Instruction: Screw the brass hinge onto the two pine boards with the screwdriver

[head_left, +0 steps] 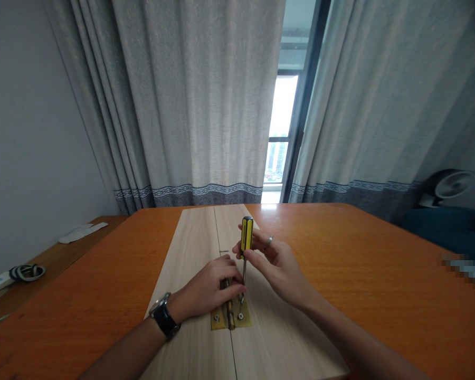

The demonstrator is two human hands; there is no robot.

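Note:
My right hand (279,266) holds a screwdriver (246,235) by its yellow-and-black handle, fingertips and thumb around it. The shaft points down, nearly upright, at the right leaf of a brass hinge (231,322). My left hand (217,282) lies over the upper part of the hinge, its thumb and forefinger closed about the lower shaft. A screw head (240,316) shows on the right leaf, and another screw (216,318) on the left leaf. Under the hinge, the left board (182,269) and right board (285,338) lie side by side, the hinge knuckle along their seam.
The boards rest on an orange-brown wooden table (360,274). A small thin metal piece (224,251) lies across the seam beyond my hands. Left of the table are a power strip (0,282) with a coiled cord and a white paper (82,232). Grey curtains (206,105) hang behind.

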